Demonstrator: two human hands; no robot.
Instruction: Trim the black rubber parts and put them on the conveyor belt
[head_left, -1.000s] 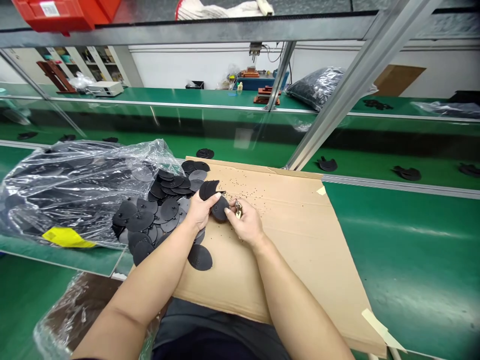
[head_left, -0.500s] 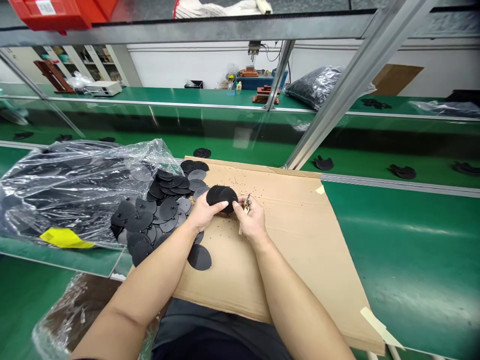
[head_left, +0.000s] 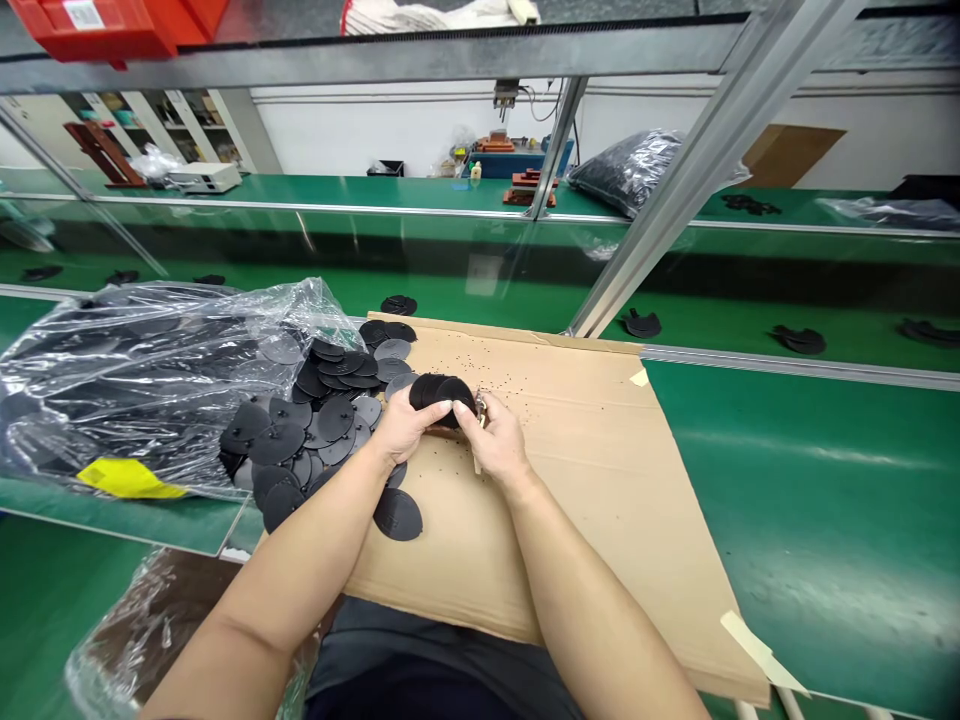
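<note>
My left hand (head_left: 403,430) is closed on a fanned stack of black plastic discs (head_left: 439,392), its thumb pressed against the front one. My right hand (head_left: 496,437) touches the right edge of the stack with its thumb and is wrapped around a small pair of nippers (head_left: 480,408) with a pale yellow handle, partly hidden by the fingers. A heap of loose black discs (head_left: 279,442) lies left of my hands, many with small nubs. One separate disc (head_left: 398,514) rests flat on the cardboard sheet (head_left: 585,480) beneath my hands.
A clear plastic bag (head_left: 150,370) full of discs lies at the left, with a yellow label (head_left: 129,478). Tiny black specks dot the cardboard. A metal post (head_left: 675,190) slants up behind it. Black pieces (head_left: 799,340) sit along the green belt (head_left: 480,290).
My right hand has shifted slightly left against the discs, and its thumb now lies on the front disc's edge. The nippers have turned and moved closer to the stack.
</note>
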